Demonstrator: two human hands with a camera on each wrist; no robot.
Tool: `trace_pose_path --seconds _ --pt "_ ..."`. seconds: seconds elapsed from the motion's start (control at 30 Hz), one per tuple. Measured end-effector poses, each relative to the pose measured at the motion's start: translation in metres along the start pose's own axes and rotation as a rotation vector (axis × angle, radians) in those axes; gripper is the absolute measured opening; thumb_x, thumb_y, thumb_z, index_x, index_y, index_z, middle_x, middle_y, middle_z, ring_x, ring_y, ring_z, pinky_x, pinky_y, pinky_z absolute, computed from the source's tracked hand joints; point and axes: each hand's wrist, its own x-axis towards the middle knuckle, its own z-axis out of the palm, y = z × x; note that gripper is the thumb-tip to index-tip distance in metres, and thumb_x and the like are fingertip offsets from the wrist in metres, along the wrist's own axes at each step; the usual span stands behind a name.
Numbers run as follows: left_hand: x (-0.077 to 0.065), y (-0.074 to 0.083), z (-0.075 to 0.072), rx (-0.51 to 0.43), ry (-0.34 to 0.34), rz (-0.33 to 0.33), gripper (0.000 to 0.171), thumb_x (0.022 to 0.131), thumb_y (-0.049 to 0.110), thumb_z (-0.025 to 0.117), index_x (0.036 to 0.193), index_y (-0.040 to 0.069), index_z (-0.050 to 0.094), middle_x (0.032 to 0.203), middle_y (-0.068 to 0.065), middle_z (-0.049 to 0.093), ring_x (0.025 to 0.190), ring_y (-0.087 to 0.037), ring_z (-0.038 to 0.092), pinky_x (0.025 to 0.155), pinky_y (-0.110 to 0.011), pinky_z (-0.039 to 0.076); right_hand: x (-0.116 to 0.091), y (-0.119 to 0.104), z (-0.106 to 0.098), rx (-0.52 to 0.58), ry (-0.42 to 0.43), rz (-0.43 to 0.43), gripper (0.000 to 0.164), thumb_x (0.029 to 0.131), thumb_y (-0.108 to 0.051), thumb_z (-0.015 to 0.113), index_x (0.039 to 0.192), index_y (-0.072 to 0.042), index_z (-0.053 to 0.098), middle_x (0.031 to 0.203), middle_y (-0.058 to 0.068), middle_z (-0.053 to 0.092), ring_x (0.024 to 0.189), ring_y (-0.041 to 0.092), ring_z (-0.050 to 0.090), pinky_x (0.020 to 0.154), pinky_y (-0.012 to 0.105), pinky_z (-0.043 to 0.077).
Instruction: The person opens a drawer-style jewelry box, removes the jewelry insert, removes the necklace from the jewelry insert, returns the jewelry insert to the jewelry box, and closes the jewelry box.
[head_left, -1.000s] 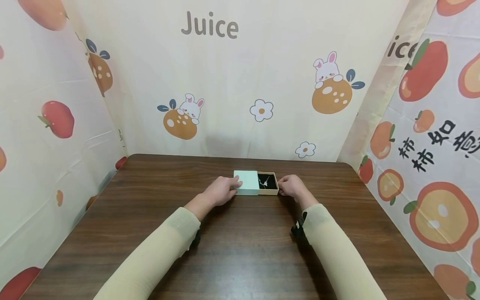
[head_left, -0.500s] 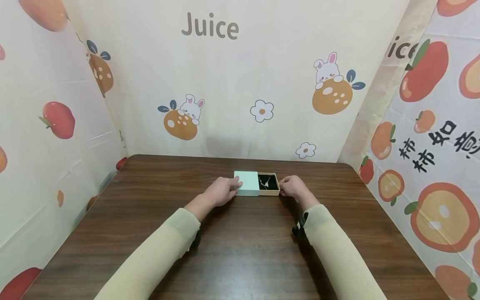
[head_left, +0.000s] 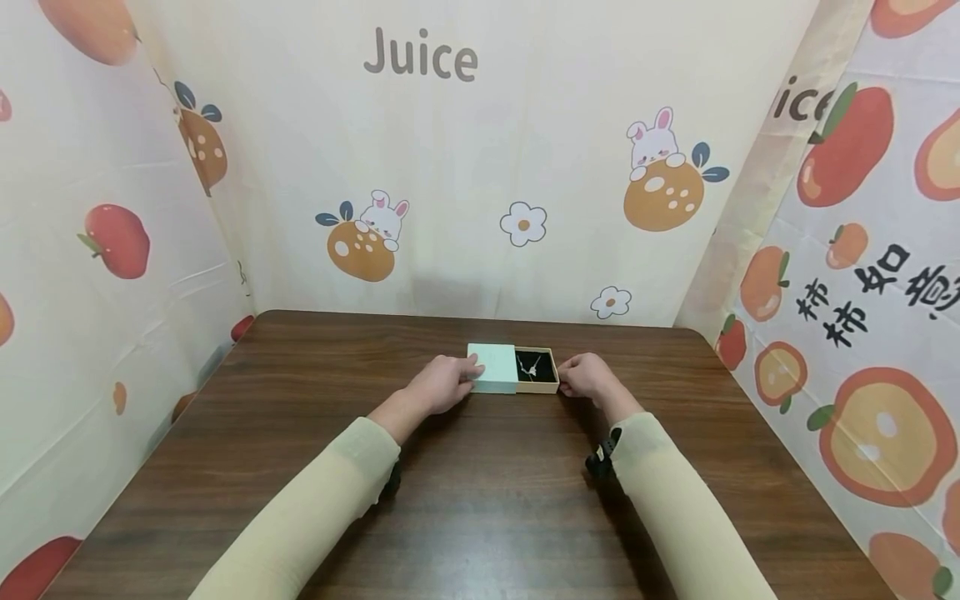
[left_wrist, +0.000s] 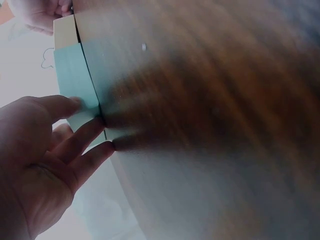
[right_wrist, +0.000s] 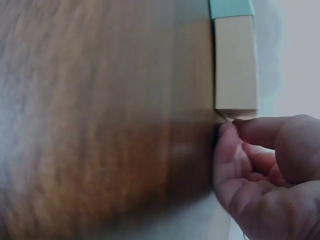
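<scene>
A jewelry box lies near the table's far edge, with a mint-green sleeve [head_left: 497, 367] and a cream drawer [head_left: 537, 387] drawn partly out to the right. On the drawer's black lining rests a silvery necklace [head_left: 530, 367]. My left hand [head_left: 439, 383] grips the sleeve's left end, thumb [left_wrist: 70, 106] on top and fingers along its lower side. At the drawer's outer end, my right hand [head_left: 589, 375] pinches with thumb and forefinger. In the right wrist view a small strip shows between the fingertips and the drawer wall [right_wrist: 236, 65]; what it is, I cannot tell.
The dark brown wooden table [head_left: 465, 517] spreads out in front of the box. A fruit-and-rabbit printed curtain [head_left: 450, 150] stands behind it, with more printed cloth on the left [head_left: 112, 350] and right [head_left: 847, 275].
The drawer has slid a very little farther right out of the sleeve over the last second. Both hands keep hold at the same places.
</scene>
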Motion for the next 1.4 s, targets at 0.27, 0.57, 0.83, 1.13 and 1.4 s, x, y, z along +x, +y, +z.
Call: trace_pose_path --seconds 0.27,0.57,0.83,1.13,1.4 --pt "-0.001 -0.001 0.0 0.011 -0.014 -0.01 0.045 0.11 0.012 0.068 0.154 0.012 0.063 0.169 -0.012 0.05 0.155 -0.03 0.053 0.125 -0.048 0.047 -0.004 -0.015 0.001 -0.307 0.146 -0.16 0.031 0.108 -0.016 0.053 0.128 0.002 0.069 0.118 0.022 0.075 0.098 0.031 0.071 0.087 0.042 0.061" --pt "-0.001 -0.002 0.002 0.007 -0.031 -0.002 0.045 0.11 0.012 0.067 0.154 0.012 0.063 0.169 -0.012 0.05 0.155 -0.031 0.052 0.126 -0.048 0.047 -0.008 -0.03 0.02 -0.714 0.128 -0.206 0.04 0.106 -0.012 0.064 0.145 -0.004 0.067 0.144 0.023 0.067 0.129 0.037 0.065 0.108 0.056 0.058" --pt "0.002 -0.002 0.003 0.03 -0.028 0.002 0.046 0.11 0.013 0.068 0.155 0.012 0.062 0.169 -0.012 0.05 0.155 -0.03 0.053 0.125 -0.047 0.047 -0.014 -0.037 0.031 -0.881 0.17 -0.174 0.033 0.106 -0.01 0.062 0.137 -0.004 0.072 0.127 0.022 0.067 0.094 0.033 0.07 0.082 0.056 0.065" --pt "0.0 0.0 0.0 0.036 -0.017 0.006 0.045 0.11 0.012 0.068 0.154 0.011 0.063 0.168 -0.013 0.051 0.154 -0.03 0.054 0.124 -0.047 0.048 -0.012 -0.038 0.031 -0.848 0.183 -0.181 0.031 0.106 -0.009 0.061 0.134 -0.002 0.072 0.129 0.022 0.067 0.103 0.036 0.071 0.089 0.057 0.064" --pt "-0.001 0.002 -0.002 0.031 -0.01 0.007 0.044 0.11 0.011 0.067 0.154 0.01 0.063 0.168 -0.013 0.05 0.154 -0.03 0.054 0.125 -0.047 0.048 -0.009 -0.034 0.029 -0.78 0.186 -0.183 0.028 0.105 -0.012 0.067 0.13 -0.001 0.07 0.13 0.022 0.063 0.115 0.039 0.067 0.096 0.057 0.062"
